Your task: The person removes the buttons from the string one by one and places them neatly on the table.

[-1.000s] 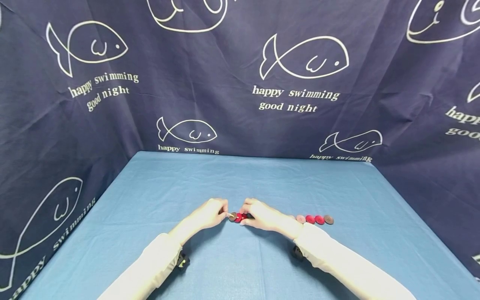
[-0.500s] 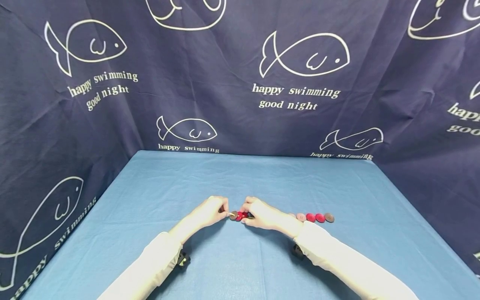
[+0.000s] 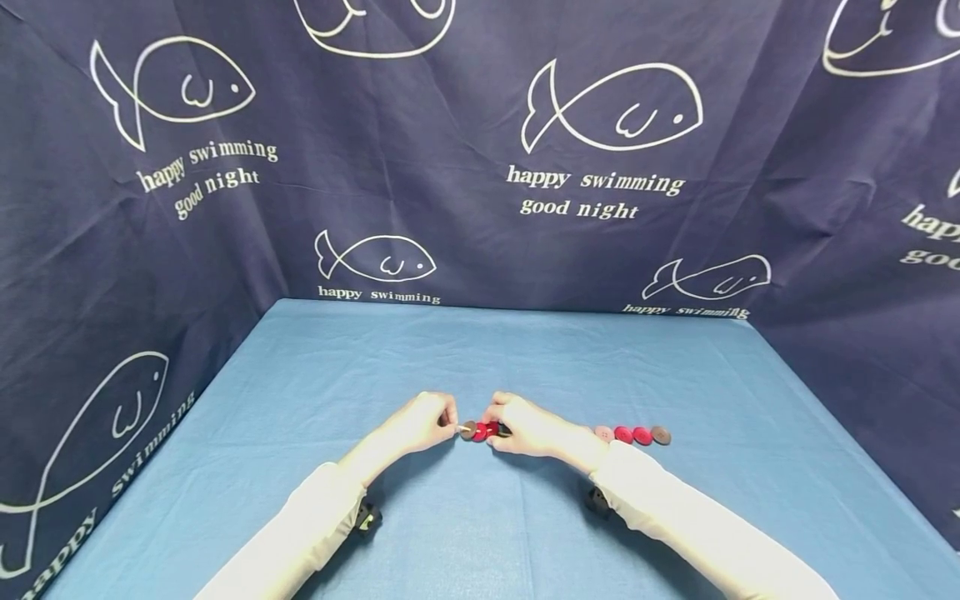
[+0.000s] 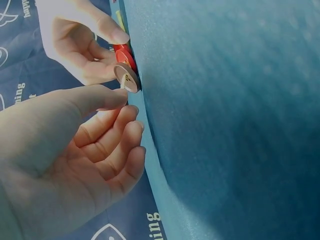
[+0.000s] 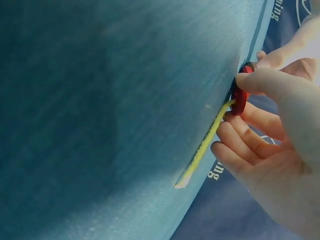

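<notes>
My left hand (image 3: 422, 423) pinches the pale end of a cord between thumb and forefinger, right beside a brown button (image 4: 126, 76). The cord runs through that button, and red buttons (image 4: 125, 59) line up behind it. Across from it, my right hand (image 3: 521, 427) holds a red button (image 5: 239, 101) by its edges between thumb and fingers. From this button a yellow cord (image 5: 207, 137) trails down over the blue cloth to a whitish tip. In the head view the right fingers partly cover the far end of the threaded buttons.
To the right of the right wrist, a row of loose buttons lies on the blue cloth (image 3: 375, 350): a pink button (image 3: 604, 434), two red buttons (image 3: 623, 435) and a brown button (image 3: 661, 435). A dark blue curtain (image 3: 480, 167) with fish drawings hangs behind.
Both hands keep nearly the same place and hold. The second red button shows slightly more beside the right fingertips, and the head view has shifted a little.
</notes>
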Motion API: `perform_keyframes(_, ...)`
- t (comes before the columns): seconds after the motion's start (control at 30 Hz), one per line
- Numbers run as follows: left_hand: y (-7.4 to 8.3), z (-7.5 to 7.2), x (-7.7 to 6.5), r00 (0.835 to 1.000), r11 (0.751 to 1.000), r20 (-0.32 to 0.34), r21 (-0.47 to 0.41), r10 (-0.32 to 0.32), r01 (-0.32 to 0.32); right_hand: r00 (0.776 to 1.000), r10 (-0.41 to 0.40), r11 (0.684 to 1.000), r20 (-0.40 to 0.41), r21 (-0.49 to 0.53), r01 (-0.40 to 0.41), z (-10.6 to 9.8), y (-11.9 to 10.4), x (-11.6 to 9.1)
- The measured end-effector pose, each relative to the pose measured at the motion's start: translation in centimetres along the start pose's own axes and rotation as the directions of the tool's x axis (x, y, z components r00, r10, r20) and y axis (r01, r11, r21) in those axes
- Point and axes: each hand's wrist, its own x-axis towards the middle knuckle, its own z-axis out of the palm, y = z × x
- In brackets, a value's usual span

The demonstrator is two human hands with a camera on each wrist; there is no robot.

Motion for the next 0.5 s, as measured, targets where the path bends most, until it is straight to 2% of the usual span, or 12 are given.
perform_keyframes(0.5, -0.26, -0.08, -0.24, 1.0, 1.0, -0.004, -0.022, 0.005, -0.005, 0.999, 0.036, 0.998, -0.015, 0.049, -0.036, -0.64, 0.74, -0.82)
